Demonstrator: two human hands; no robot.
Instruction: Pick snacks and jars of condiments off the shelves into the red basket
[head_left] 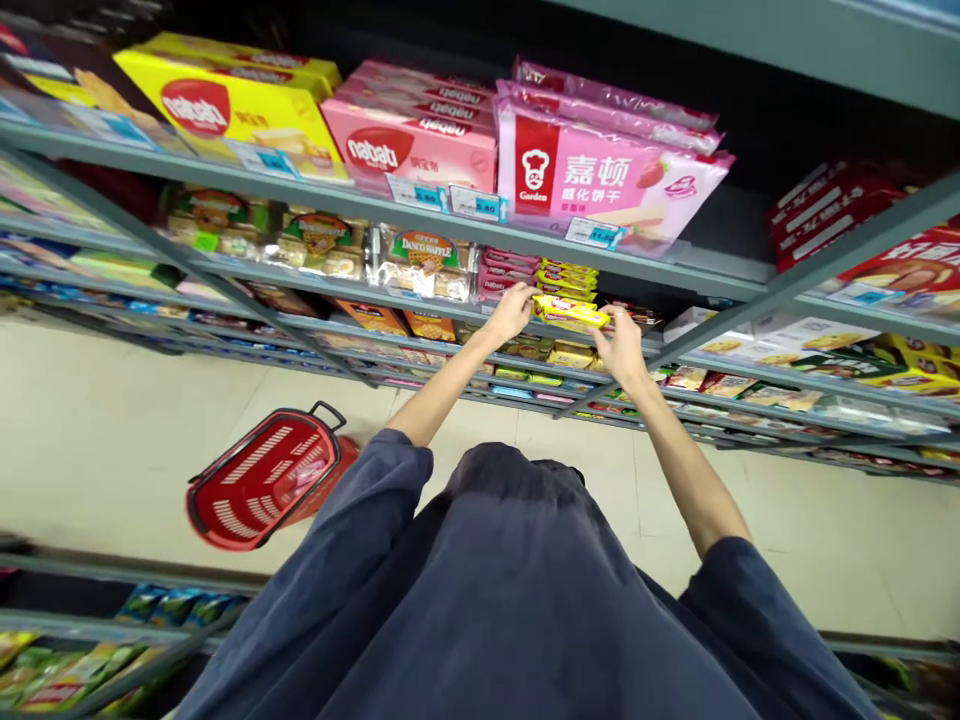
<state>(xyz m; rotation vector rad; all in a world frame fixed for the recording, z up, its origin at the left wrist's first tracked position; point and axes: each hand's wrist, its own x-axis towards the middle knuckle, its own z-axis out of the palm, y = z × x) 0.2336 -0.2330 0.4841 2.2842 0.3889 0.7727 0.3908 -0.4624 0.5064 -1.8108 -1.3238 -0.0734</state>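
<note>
the left hand (514,312) and the right hand (622,342) are grasping a yellow packet (570,313), the fingers pinching one end each. the packet is hovering just in front of stacked yellow packs (577,272), which are lying on a shelf (337,288) beside pink packs (504,275). to the person's left, a red basket (225,475) is standing on the floor (127,400), holding something pink (304,480).

A loose, plain navy-blue top (517,590) hangs well below the hands (512,312), rumpled along the edge nearest them. Its wide, softly creased sleeves (367,515) end around the elbows, leaving the forearms (686,460) uncovered right up to the hands.
</note>
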